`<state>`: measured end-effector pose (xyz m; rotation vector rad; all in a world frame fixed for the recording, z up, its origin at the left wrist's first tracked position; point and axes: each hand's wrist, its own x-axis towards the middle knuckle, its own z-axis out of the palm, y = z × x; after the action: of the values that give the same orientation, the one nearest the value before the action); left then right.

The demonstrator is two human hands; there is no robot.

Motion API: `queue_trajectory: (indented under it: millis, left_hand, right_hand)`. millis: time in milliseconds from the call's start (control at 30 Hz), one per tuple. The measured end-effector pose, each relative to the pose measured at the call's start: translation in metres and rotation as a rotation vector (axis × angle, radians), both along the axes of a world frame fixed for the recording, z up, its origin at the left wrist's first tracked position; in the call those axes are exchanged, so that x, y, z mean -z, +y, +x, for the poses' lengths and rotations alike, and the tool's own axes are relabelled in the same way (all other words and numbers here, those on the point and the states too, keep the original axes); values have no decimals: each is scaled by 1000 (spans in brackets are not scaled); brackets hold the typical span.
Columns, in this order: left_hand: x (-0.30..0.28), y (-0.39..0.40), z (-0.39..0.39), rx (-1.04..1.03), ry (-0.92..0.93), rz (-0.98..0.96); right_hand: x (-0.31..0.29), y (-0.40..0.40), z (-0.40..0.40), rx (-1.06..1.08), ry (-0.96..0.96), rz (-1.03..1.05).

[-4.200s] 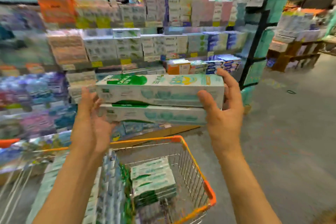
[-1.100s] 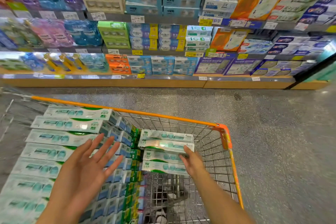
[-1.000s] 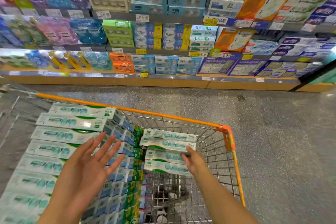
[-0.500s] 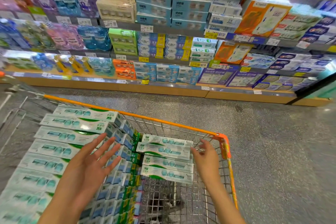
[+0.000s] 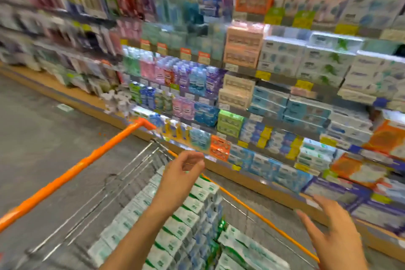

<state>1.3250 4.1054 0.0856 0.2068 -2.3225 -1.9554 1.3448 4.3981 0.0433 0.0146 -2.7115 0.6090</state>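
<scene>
Both hands are up over the shopping cart [image 5: 72, 173], and neither one holds anything. The left hand [image 5: 182, 175] hovers above the far end of the tall stack of toothpaste boxes [image 5: 188, 217]. Its fingers are loosely curled, the thumb is close to the fingertips, and there's nothing between them. The right hand [image 5: 335, 239] hangs near the cart's right rim, fingers straight and spread, touching nothing. The white-and-green cartons sit inside the cart, packed in rows along its left side. A lower pile of toothpaste boxes [image 5: 243, 245] lies just beside them on the right. Beyond the cart run the store shelves [image 5: 285, 116], crowded with boxes and bottles and heavily blurred.
</scene>
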Motion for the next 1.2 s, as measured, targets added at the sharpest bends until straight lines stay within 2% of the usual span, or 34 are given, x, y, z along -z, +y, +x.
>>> queue_trajectory:
  millis: [100, 233, 300, 500, 600, 733, 833, 967, 1200]
  left_hand:
    - [-18, -43, 24, -106, 71, -41]
    - [-41, -120, 79, -321, 165, -139]
    - [-50, -166, 109, -412, 178, -203]
    - [-65, -302, 194, -599, 223, -307]
    - [-67, -354, 221, -618, 231, -344]
    - [-60, -418, 243, -651, 222, -376]
    - [-51, -464, 240, -690, 227, -328]
    - [-32, -520, 212, -619, 150, -314]
    - [9, -675, 106, -580, 36, -349]
  right_hand:
    - [-17, -52, -22, -153, 91, -21]
    - [-29, -148, -38, -479, -40, -165]
    - [-34, -208, -34, -653, 24, -182]
    - [-48, -398, 28, -814, 256, -212]
    - [-49, -468, 62, -864, 274, -326]
    - [-49, -540, 87, -924, 241, -302]
    - [-51, -586, 79, -935, 169, -289]
    - [-51, -643, 40, -887, 103, -170]
    - [-42, -778, -119, -892, -22, 87]
